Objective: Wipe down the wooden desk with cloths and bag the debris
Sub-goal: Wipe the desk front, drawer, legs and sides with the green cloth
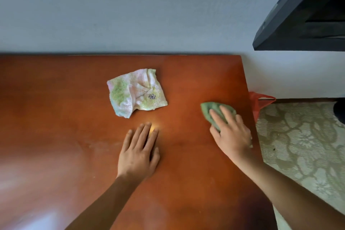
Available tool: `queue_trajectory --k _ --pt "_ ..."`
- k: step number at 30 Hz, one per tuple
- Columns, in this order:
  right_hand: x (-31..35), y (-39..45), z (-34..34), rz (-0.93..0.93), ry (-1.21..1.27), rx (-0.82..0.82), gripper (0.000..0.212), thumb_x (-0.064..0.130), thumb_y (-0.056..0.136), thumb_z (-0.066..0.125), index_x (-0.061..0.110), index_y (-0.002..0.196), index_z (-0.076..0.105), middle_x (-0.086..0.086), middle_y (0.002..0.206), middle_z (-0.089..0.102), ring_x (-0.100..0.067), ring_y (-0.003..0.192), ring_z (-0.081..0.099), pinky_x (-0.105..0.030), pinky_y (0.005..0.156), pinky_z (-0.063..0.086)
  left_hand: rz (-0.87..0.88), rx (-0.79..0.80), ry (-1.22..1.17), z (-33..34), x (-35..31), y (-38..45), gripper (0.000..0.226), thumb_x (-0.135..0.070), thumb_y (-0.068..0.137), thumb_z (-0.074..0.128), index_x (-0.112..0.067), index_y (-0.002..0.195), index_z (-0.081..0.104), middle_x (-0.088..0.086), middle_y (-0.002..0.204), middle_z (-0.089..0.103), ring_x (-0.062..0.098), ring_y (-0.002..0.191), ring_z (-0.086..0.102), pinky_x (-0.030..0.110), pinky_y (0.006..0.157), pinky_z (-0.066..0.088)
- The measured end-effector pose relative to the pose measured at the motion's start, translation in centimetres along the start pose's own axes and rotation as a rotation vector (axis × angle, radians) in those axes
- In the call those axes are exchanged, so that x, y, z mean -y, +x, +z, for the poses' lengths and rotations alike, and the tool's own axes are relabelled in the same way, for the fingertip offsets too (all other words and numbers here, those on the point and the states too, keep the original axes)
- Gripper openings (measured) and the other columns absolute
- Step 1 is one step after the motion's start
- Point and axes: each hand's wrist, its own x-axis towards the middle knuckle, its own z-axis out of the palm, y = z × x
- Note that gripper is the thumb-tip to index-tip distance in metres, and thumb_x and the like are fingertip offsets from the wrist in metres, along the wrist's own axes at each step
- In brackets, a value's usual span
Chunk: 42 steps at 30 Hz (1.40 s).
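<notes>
The desk [74, 110] is reddish-brown wood, its far edge against a pale wall [130, 9]; its right edge runs down beside a patterned carpet [306, 140]. The right hand [230, 132] lies flat on a green cloth [210, 109] near the desk's right edge; the fingers are straight and spread, pressing the cloth to the wood, not curled round it; the cloth is bunched, and most of it shows beyond the fingertips, toward the wall. The left hand [139, 153] rests palm down on bare wood near the middle of the desk, fingers straight and close together, holding nothing; a small bright glint shows on the wood at its fingertips. A second cloth [136, 92], pale with green and pink patches and a small flower outline, lies crumpled farther back, apart from both hands, just beyond the left hand's fingertips. A red bag [258, 101] hangs or stands just off the desk's right edge, only partly seen, close to the green cloth; whether it touches the desk I cannot tell. A faint pale smear marks the wood left of the left hand. A black object [306, 17] fills the upper right corner, above the carpet.
</notes>
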Motion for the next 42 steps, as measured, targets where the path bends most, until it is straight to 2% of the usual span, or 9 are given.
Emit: queue_trajectory --k 3,9,13,19,23,31,34,38,42 --pt "4.8 0.6 0.4 0.225 -0.019 0.036 0.051 0.040 0.087 0.068 0.026 0.136 0.067 -0.007 0.142 0.059 -0.040 0.099 0.061 -0.036 0.061 0.053 -0.103 0.028 0.053 -0.8 1.4 -0.9 0.066 -0.046 0.097 0.052 -0.019 0.157 0.043 0.006 0.166 0.036 0.024 0.155 0.029 0.059 0.124 0.021" --pt "18.7 -2.7 1.2 -0.145 0.184 0.000 0.051 0.039 0.080 0.065 0.032 0.131 0.068 -0.006 0.142 0.061 -0.040 0.101 0.062 -0.039 0.066 0.054 -0.264 -0.191 -0.293 -0.8 5.1 -1.7 0.047 -0.014 0.089 0.043 -0.002 0.125 0.070 0.014 0.144 0.059 0.034 0.133 0.056 0.044 0.115 0.042" --pt "20.4 -6.2 0.2 -0.456 0.252 -0.007 0.044 0.037 0.082 0.065 0.036 0.126 0.069 0.002 0.143 0.061 -0.028 0.088 0.059 -0.037 0.064 0.051 -0.166 -0.128 -0.169 -1.6 6.6 -3.4 0.053 -0.016 0.087 0.042 -0.002 0.132 0.067 0.018 0.150 0.054 0.040 0.137 0.053 0.056 0.114 0.041" --pt "11.9 -3.9 1.0 0.017 0.066 0.001 0.046 0.037 0.088 0.068 0.029 0.133 0.068 -0.005 0.143 0.061 -0.036 0.089 0.055 -0.037 0.067 0.050 -0.444 0.117 0.083 -3.6 7.3 -8.5 0.071 -0.054 0.094 0.045 -0.031 0.161 0.034 0.016 0.169 0.024 0.041 0.157 0.018 0.060 0.125 0.013" --pt "16.1 -3.5 1.0 0.134 0.056 0.065 0.053 0.037 0.091 0.064 0.021 0.141 0.064 -0.014 0.149 0.054 -0.046 0.106 0.053 -0.044 0.075 0.054 -0.457 0.258 -0.009 -3.9 8.5 -9.5 0.075 -0.063 0.096 0.034 -0.032 0.164 0.026 0.013 0.172 0.015 0.043 0.157 0.011 0.067 0.121 0.016" --pt "26.5 -7.7 1.3 -0.623 0.239 -0.088 0.045 0.030 0.086 0.064 0.028 0.131 0.069 -0.003 0.142 0.061 -0.033 0.091 0.056 -0.043 0.081 0.051 -0.251 0.282 -0.270 -6.5 15.2 -10.8 0.069 -0.032 0.094 0.061 -0.029 0.159 0.038 -0.014 0.170 0.015 0.016 0.159 0.013 0.053 0.119 0.039" --pt "23.9 -6.1 1.5 -0.434 0.150 -0.077 0.048 0.030 0.083 0.068 0.028 0.131 0.068 -0.005 0.141 0.061 -0.033 0.087 0.054 -0.039 0.072 0.047 -0.181 0.320 -0.174 -7.4 16.2 -10.7 0.068 -0.046 0.097 0.063 -0.026 0.158 0.040 -0.009 0.170 0.022 0.017 0.156 0.021 0.047 0.114 0.043" --pt "27.5 -4.2 1.2 0.186 0.086 0.014 0.057 0.033 0.086 0.068 0.020 0.141 0.062 -0.014 0.149 0.054 -0.044 0.106 0.052 -0.046 0.082 0.050 -0.217 0.113 -0.279 -7.8 15.8 -10.4 0.043 -0.020 0.101 0.053 -0.011 0.143 0.058 0.006 0.156 0.049 0.027 0.145 0.045 0.047 0.114 0.045" --pt "37.4 -4.0 0.3 -0.180 0.373 0.167 0.057 0.037 0.093 0.052 0.016 0.146 0.053 -0.014 0.151 0.048 -0.042 0.114 0.053 -0.049 0.096 0.045 -0.209 -0.079 -0.360 -8.7 17.3 -9.2 0.045 -0.017 0.103 0.040 0.000 0.140 0.057 0.018 0.149 0.054 0.033 0.140 0.049 0.042 0.119 0.038"
